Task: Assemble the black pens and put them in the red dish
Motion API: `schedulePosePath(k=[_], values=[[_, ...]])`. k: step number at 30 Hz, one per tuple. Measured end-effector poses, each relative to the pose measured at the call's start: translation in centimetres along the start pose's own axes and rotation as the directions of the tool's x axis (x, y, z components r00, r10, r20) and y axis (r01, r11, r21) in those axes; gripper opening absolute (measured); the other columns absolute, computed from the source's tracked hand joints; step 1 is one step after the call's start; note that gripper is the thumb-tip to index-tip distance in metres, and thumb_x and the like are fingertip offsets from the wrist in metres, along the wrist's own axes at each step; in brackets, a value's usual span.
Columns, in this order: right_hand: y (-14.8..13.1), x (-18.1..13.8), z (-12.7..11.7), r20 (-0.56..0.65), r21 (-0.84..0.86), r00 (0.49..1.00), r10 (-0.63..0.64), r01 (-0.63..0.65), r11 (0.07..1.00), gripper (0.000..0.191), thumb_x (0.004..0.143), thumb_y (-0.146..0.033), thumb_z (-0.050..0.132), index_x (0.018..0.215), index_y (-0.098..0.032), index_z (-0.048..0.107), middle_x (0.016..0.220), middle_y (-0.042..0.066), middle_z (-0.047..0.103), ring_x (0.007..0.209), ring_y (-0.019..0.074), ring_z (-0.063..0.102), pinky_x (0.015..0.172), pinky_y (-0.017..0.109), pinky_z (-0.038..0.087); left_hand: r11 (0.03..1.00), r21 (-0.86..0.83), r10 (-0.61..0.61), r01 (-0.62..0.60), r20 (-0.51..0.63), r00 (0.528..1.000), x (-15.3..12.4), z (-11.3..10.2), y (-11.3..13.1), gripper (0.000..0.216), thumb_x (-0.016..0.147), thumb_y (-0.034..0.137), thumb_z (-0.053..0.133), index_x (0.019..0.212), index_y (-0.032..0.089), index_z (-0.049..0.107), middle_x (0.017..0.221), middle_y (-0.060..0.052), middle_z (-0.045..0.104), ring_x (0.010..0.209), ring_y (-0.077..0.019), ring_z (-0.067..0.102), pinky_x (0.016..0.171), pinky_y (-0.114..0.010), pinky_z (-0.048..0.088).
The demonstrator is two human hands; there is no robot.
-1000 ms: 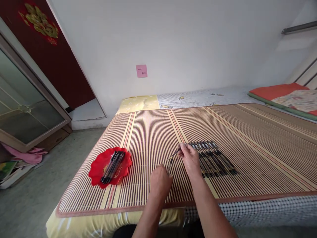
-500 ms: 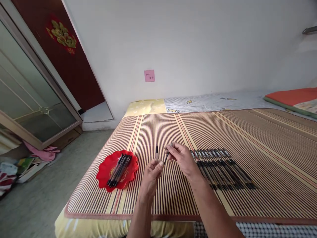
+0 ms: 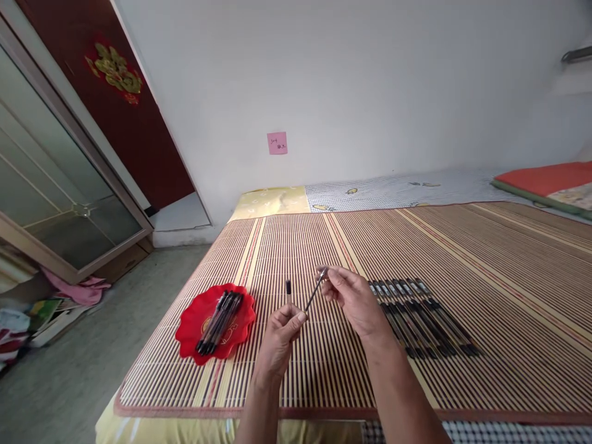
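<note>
My left hand (image 3: 283, 330) is closed round a pen (image 3: 288, 288), whose black end stands up above the fingers; the rest is hidden in the grip. A thin dark pen refill (image 3: 315, 292) slants up and right from my left thumb to my right hand (image 3: 349, 293). The fingertips of my right hand pinch its upper end, where a pale tip shows. To the left, a red scalloped plate (image 3: 187, 336) bears several black pens (image 3: 219, 324). On the right, several black-and-clear pens (image 3: 423, 317) lie side by side in a row, partly behind my right forearm.
A striped bamboo mat (image 3: 287, 246) covers the bed under everything. A pink note (image 3: 277, 143) is stuck on the white wall behind. Folded red bedding (image 3: 546, 179) lies at the far right. At the left stand a glass-panelled door (image 3: 60, 160) and some cloth on the floor.
My right hand has moved to the right, away from my left hand, and more of the dark refill shows between them. The view has shifted slightly.
</note>
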State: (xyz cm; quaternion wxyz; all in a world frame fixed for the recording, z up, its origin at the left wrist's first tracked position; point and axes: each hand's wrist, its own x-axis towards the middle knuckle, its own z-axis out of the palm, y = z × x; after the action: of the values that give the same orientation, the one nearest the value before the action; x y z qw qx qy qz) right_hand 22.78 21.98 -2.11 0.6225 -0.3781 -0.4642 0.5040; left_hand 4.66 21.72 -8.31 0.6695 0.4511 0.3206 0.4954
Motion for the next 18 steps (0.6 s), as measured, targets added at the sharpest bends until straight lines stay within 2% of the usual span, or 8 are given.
schedulePosePath(k=[3,8,11,13,16,18], values=[[-0.1,0.0,-0.2,0.002,0.002,1.0,-0.017,0.017,1.0,0.031,0.085,-0.046,0.075,0.1,-0.019,0.077,0.078,0.003,0.068,0.066,0.0121,0.058,0.06,0.024,0.049,1.0,0.008,-0.011,0.011,-0.001,1.0,-0.1,0.3,0.0,0.038,0.075,0.044,0.085,0.072,0.017,0.059,0.058,0.008,0.035,0.054,-0.0075,0.024,0.053,-0.024,0.018],[0.1,0.1,0.1,0.014,0.022,1.0,-0.023,0.023,1.0,0.026,0.085,-0.044,0.076,0.094,-0.019,0.077,0.093,0.006,0.073,0.066,0.0111,0.061,0.058,0.023,0.05,0.999,0.052,0.016,-0.014,-0.042,0.999,-0.2,0.7,0.3,0.038,0.073,0.044,0.085,0.069,0.017,0.058,0.058,0.008,0.035,0.055,-0.0082,0.024,0.053,-0.024,0.019],[0.0,0.0,0.3,0.012,0.019,1.0,-0.02,0.02,1.0,0.027,0.086,-0.045,0.075,0.094,-0.019,0.075,0.093,0.006,0.074,0.067,0.0115,0.064,0.06,0.024,0.053,0.992,0.116,0.063,-0.056,-0.06,0.996,-0.4,0.8,0.6,0.039,0.074,0.045,0.084,0.067,0.017,0.058,0.06,0.007,0.037,0.057,-0.0089,0.026,0.055,-0.025,0.023],[-0.1,-0.1,0.3,-0.018,0.0,0.999,-0.035,0.035,0.999,0.027,0.085,-0.045,0.076,0.093,-0.018,0.075,0.091,0.006,0.074,0.066,0.0118,0.064,0.061,0.025,0.054,0.985,0.155,0.083,-0.074,-0.052,0.995,-0.5,0.8,0.7,0.036,0.08,0.049,0.08,0.074,0.017,0.063,0.062,0.006,0.036,0.058,-0.0095,0.026,0.056,-0.025,0.023],[-0.5,-0.2,-0.2,-0.086,0.003,0.993,-0.075,0.075,0.997,0.027,0.085,-0.043,0.077,0.092,-0.018,0.075,0.089,0.006,0.074,0.065,0.0116,0.063,0.061,0.025,0.055,0.981,0.165,0.107,-0.105,-0.003,0.994,-0.6,0.8,0.8,0.038,0.095,0.055,0.061,0.093,0.018,0.069,0.064,0.006,0.033,0.057,-0.0107,0.024,0.055,-0.026,0.022],[-1.0,-0.4,-0.5,-0.149,0.045,0.983,-0.104,0.111,0.993,0.026,0.085,-0.042,0.077,0.093,-0.018,0.074,0.088,0.005,0.074,0.065,0.0114,0.062,0.062,0.026,0.055,0.977,0.166,0.128,-0.131,0.028,0.991,-0.6,0.7,0.8,0.042,0.1,0.055,0.052,0.098,0.017,0.07,0.063,0.006,0.031,0.057,-0.0113,0.023,0.055,-0.027,0.021]])
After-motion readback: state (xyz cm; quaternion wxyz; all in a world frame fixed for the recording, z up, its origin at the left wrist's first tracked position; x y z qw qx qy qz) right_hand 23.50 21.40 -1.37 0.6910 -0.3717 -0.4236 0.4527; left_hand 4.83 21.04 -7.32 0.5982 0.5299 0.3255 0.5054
